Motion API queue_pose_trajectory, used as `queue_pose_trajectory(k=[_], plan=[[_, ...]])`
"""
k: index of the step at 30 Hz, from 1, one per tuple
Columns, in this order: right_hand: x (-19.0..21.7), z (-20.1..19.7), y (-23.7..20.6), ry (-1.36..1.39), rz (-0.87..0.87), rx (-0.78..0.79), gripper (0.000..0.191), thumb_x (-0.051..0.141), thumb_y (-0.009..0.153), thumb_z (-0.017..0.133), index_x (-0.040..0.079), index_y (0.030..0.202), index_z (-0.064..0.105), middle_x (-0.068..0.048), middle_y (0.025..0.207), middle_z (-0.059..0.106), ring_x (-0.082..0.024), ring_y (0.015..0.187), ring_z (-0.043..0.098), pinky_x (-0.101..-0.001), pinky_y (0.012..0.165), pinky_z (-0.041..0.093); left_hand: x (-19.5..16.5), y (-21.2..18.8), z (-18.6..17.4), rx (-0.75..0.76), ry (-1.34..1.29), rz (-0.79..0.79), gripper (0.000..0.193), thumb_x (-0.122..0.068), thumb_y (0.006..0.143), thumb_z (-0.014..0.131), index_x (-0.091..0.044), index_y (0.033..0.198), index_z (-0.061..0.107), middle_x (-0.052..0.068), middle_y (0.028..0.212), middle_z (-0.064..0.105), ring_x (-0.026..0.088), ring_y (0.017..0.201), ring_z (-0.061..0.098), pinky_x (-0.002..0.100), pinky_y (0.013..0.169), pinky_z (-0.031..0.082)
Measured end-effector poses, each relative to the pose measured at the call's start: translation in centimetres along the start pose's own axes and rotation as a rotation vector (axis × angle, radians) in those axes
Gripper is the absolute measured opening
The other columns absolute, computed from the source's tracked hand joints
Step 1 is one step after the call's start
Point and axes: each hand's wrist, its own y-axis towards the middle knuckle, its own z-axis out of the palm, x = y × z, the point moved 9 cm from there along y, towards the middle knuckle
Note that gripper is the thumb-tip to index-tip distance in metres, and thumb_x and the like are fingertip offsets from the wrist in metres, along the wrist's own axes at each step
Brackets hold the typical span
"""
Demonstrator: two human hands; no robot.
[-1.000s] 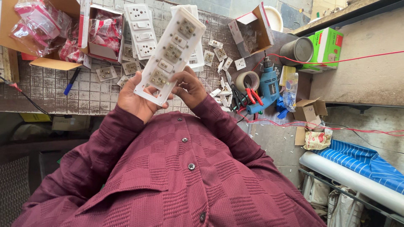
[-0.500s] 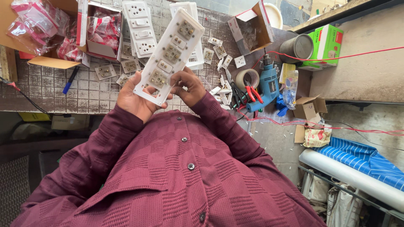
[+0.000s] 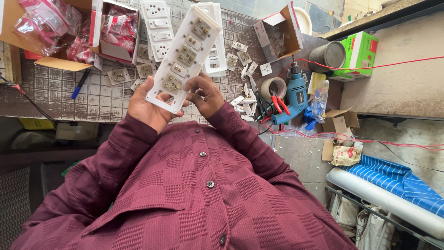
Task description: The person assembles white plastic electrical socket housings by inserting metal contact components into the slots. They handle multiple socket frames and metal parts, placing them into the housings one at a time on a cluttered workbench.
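Both hands grip a long white plastic switch plate [image 3: 183, 56].

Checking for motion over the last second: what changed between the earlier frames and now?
Almost nothing. The left hand still holds the white switch plate tilted above the bench, the right hand at its lower edge; neither let go. The blue drill and tape roll stayed put.
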Motion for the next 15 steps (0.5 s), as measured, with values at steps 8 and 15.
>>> queue_pose_trajectory(k=[8,15], plan=[[-1.9,-0.1,0.0,0.314,0.0,-0.059,0.018,0.003,0.099,0.067,0.008,0.113,0.057,-0.002,0.107,0.059,-0.012,0.099,0.061,-0.0252,0.088,0.058,-0.7,0.0,-0.5,-0.02,0.036,0.061,0.074,-0.058,0.099,0.055,-0.008,0.152,0.044,0.021,0.13,0.064,0.041,0.103,0.068,0.048,0.075,0.058],[-9.2,-0.6,2.7,-0.208,0.324,-0.155,0.008,0.011,0.093,0.069,0.007,0.098,0.074,-0.005,0.091,0.071,-0.019,0.083,0.069,-0.0314,0.078,0.059,-3.6,-1.5,-2.5,-0.088,0.038,0.168,0.077,-0.06,0.096,0.06,-0.011,0.154,0.044,0.016,0.131,0.065,0.038,0.105,0.069,0.047,0.076,0.059]])
